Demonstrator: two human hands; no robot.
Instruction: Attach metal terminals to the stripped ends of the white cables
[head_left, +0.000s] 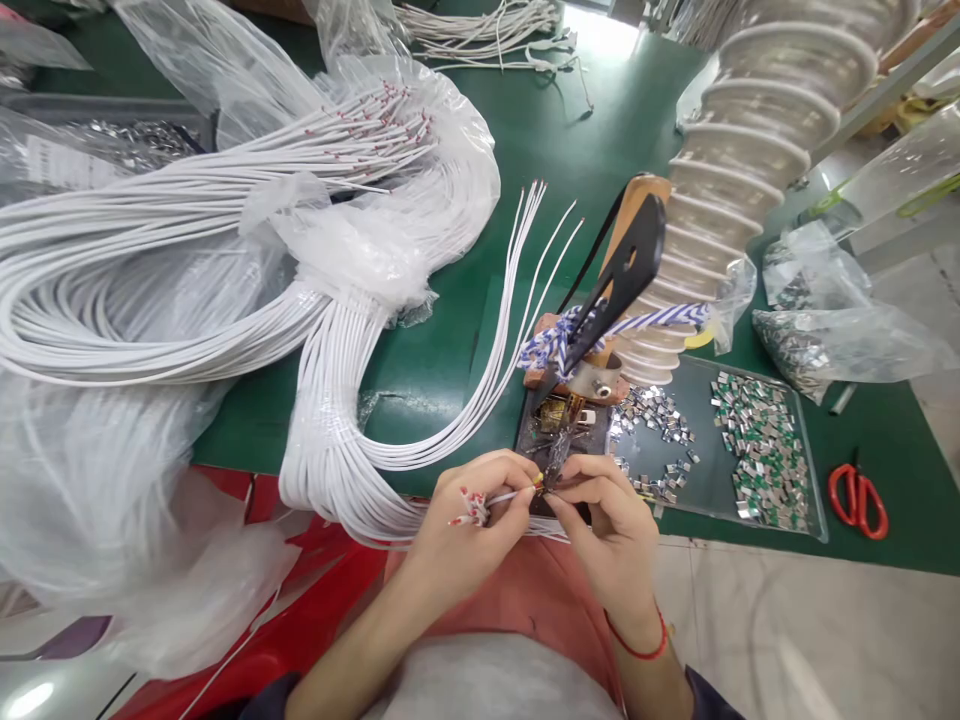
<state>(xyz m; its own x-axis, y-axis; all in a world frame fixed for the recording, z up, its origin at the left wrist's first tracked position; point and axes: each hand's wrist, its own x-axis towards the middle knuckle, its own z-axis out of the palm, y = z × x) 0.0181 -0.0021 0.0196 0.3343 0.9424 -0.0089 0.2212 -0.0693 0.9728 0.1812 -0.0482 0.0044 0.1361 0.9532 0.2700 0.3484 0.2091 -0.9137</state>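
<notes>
My left hand [480, 515] is closed on a white cable [504, 496] whose stripped, coloured wire end points right. Several more red-tipped cable ends [471, 508] stick out between its fingers. My right hand [606, 515] pinches at that wire end; whatever small piece lies between its fingertips is hidden. Both hands meet at the table edge, just below a dark work block [559, 440] under a clamped wooden-handled tool [637, 215]. Striped blue-and-white cord [559, 345] is tied around the clamp. Right of it, a clear tray [701, 470] holds small metal connectors [656, 420] and green-and-silver connector pieces [765, 450].
A ribbed clear hose [739, 170] rises over the work block. Bundled white cables [322, 410] and plastic wrap [352, 235] cover the left side. Red-handled scissors [859, 500] lie at the right edge, below bags of small parts [806, 345]. More cables [487, 30] lie at the back.
</notes>
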